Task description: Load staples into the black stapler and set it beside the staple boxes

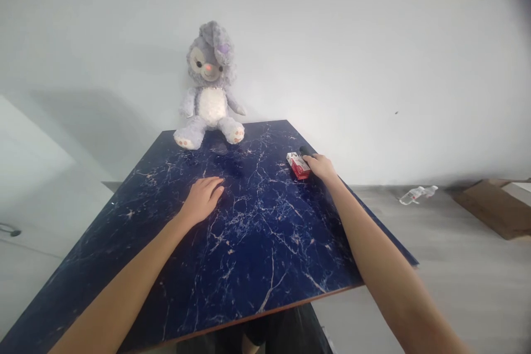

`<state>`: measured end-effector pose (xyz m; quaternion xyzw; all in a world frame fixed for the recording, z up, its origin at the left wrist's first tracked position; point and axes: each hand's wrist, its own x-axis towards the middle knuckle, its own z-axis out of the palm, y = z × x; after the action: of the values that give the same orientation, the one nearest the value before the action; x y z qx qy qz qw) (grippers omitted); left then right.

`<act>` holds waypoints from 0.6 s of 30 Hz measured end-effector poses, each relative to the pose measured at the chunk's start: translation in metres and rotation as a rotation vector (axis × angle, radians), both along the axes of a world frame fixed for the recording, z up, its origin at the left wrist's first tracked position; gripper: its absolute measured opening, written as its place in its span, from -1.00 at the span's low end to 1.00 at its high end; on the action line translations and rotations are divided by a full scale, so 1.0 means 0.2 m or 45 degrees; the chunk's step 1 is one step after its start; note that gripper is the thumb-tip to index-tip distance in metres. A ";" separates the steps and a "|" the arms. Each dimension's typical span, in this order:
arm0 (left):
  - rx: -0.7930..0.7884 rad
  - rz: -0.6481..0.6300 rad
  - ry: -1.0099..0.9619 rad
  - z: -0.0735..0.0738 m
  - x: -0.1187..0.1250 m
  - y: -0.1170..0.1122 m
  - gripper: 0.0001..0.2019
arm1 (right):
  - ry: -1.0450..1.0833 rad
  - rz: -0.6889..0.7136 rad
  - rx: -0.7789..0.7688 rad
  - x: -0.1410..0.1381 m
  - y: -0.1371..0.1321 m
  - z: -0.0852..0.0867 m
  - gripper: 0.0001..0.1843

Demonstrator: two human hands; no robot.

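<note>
On the left-centre of the dark blue marbled table (pixel 249 243), my left hand (pixel 202 199) rests with nothing in it. Its fingers are loosely stretched and the thumb stands apart. Near the table's right edge, my right hand (pixel 322 167) has its fingers closed round a small black object (pixel 306 151), mostly hidden by the hand. What kind of object it is does not show. A red and white small box (pixel 298 166) lies just left of that hand, and the thumb reaches to its edge. Whether the thumb grips the box I cannot tell.
A grey plush rabbit (pixel 213 105) with a white belly sits at the table's far edge, against the pale wall (pixel 332 55). On the floor to the right lie clear plastic bottles (pixel 417 194) and a cardboard box (pixel 495 207). A dark-tipped cable (pixel 14 232) is at far left.
</note>
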<state>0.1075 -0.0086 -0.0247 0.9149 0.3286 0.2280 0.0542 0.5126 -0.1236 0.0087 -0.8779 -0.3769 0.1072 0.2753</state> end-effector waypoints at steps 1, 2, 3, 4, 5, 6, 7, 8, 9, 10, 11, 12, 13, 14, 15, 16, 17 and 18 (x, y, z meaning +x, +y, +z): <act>-0.001 -0.004 -0.008 0.00 0.00 0.00 -0.54 | 0.005 0.030 0.004 -0.03 0.01 0.00 -0.47; -0.004 -0.004 -0.017 0.00 0.00 0.00 -0.55 | 0.012 0.067 0.010 -0.06 0.02 -0.01 -0.48; -0.008 0.000 -0.027 0.00 0.00 0.00 -0.55 | 0.027 0.114 0.020 -0.10 0.04 -0.01 -0.49; -0.013 0.009 -0.036 -0.01 0.00 0.00 -0.55 | 0.047 0.167 0.034 -0.15 0.05 -0.01 -0.49; -0.017 0.020 -0.044 -0.01 0.00 0.00 -0.54 | 0.075 0.225 0.054 -0.21 0.07 -0.02 -0.49; -0.020 0.031 -0.053 0.00 0.00 0.00 -0.54 | 0.105 0.278 0.076 -0.27 0.08 -0.02 -0.49; -0.024 0.045 -0.067 0.00 0.00 0.00 -0.54 | 0.126 0.320 0.097 -0.34 0.10 -0.02 -0.48; -0.032 0.064 -0.088 0.01 0.00 -0.01 -0.53 | 0.138 0.351 0.114 -0.41 0.11 -0.02 -0.48; -0.051 0.091 -0.117 0.01 0.00 -0.01 -0.53 | 0.144 0.370 0.127 -0.49 0.13 -0.02 -0.48; -0.083 0.130 -0.152 0.02 0.00 -0.01 -0.53 | 0.146 0.387 0.135 -0.57 0.16 -0.01 -0.48; -0.133 0.180 -0.188 0.03 -0.02 -0.01 -0.52 | 0.147 0.399 0.136 -0.66 0.18 -0.01 -0.47; -0.197 0.238 -0.222 0.04 -0.04 -0.01 -0.52 | 0.155 0.425 0.142 -0.75 0.21 0.00 -0.46; -0.269 0.300 -0.253 0.06 -0.06 -0.01 -0.52 | 0.172 0.457 0.129 -0.86 0.25 0.01 -0.45; -0.338 0.358 -0.282 0.07 -0.10 0.00 -0.52 | 0.181 0.476 0.128 -0.97 0.29 0.01 -0.44; -0.391 0.412 -0.312 0.08 -0.15 0.02 -0.52 | 0.189 0.508 0.141 -1.08 0.33 0.01 -0.44; -0.424 0.464 -0.343 0.09 -0.21 0.04 -0.52 | 0.190 0.554 0.166 -1.20 0.37 0.00 -0.45; -0.441 0.513 -0.372 0.09 -0.27 0.07 -0.52 | 0.159 0.620 0.241 -1.31 0.42 -0.01 -0.47; -0.445 0.562 -0.397 0.09 -0.33 0.10 -0.52 | 0.134 0.669 0.299 -1.41 0.46 -0.03 -0.49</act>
<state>0.0412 0.0105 -0.0064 0.7525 0.5409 0.3118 0.2097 0.2300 -0.0317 0.0030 -0.7057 -0.5862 0.1760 0.3570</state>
